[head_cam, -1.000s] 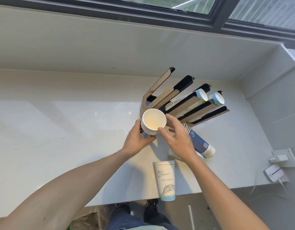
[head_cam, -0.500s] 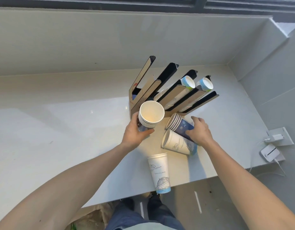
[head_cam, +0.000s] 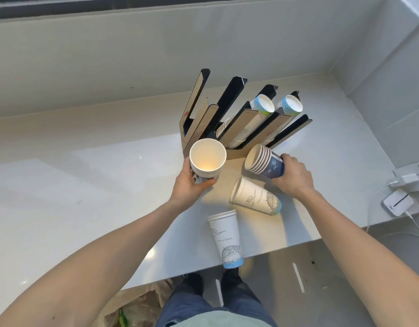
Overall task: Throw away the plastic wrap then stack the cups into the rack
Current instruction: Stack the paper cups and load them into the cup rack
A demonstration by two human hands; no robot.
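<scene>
Head view, looking down on a pale counter (head_cam: pixel 62 185). At frame centre, the left hand (head_cam: pixel 188 185) grips a short stack (head_cam: pixel 207 159) of nested cups, fingers wrapped around its lower part, open mouths facing the camera; the stack sits just in front of the rack (head_cam: pixel 239 123) at its lower left corner. To the right of centre, the right hand (head_cam: pixel 293 177) closes around the base of a blue stack (head_cam: pixel 265 162), which is tilted with its rims pointing toward the upper left, close to the rack's front edge. The rack (cardboard, with dark slanted channels fanning toward the upper right) already carries two cup columns (head_cam: pixel 262 107) in its right-hand channels; the left channels look unfilled, though their depths are shadowed. Below the blue stack, a white cup (head_cam: pixel 255 199) lies on its side on the counter, just beside the right hand. A tall cup (head_cam: pixel 225 239) printed with a bridge rests at the counter's near edge, lower centre. At the right edge of the frame, a charger (head_cam: pixel 398 201) and cable lie on the counter. No plastic wrap can be identified with certainty.
</scene>
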